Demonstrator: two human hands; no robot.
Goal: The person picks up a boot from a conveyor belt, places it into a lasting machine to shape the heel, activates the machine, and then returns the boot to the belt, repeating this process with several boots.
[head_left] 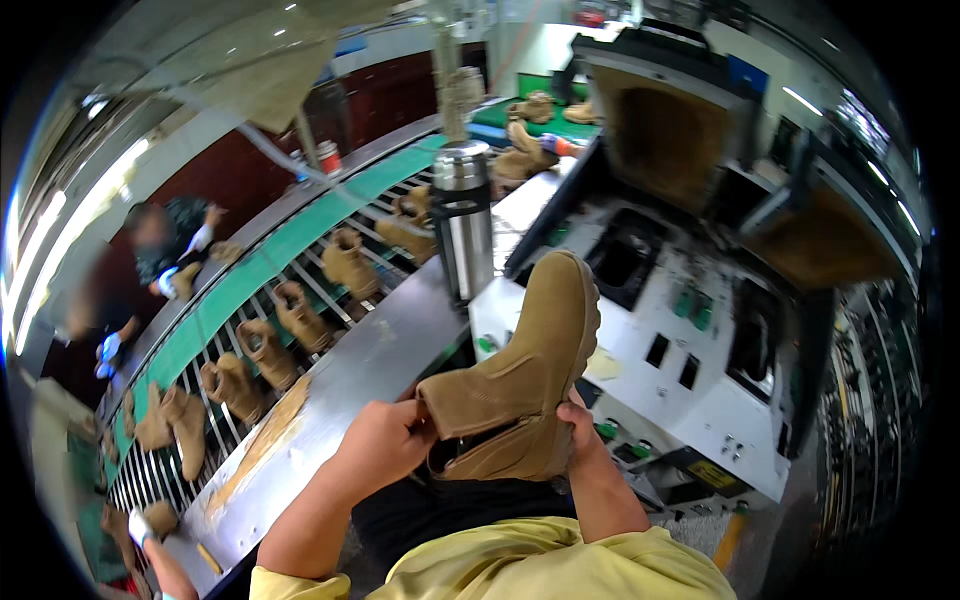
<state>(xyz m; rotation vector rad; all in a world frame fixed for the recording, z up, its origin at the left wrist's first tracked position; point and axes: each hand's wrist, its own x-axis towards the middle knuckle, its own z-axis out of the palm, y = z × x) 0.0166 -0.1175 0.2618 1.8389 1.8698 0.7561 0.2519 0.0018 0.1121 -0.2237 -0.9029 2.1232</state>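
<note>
A tan ankle boot (pixel 535 360) with a lugged sole is held up in front of me, its toe pointing away and its side zip partly undone. My left hand (pixel 385 440) pinches the top edge of the boot's shaft. Around the heel end by the sole, my right hand (pixel 580 430) grips the same boot; some of its fingers are hidden behind it. The boot hangs between the metal bench (pixel 380 350) on the left and a white machine (pixel 660 370) on the right.
Several tan boots (pixel 262 355) stand on a barred rack (pixel 330 300) beside a green strip (pixel 230 310). A steel thermos (pixel 465 225) stands at the bench's far end. The machine's lids (pixel 665 130) are raised. Co-workers (pixel 165 245) work at far left; another person's hand (pixel 140 525) shows at lower left.
</note>
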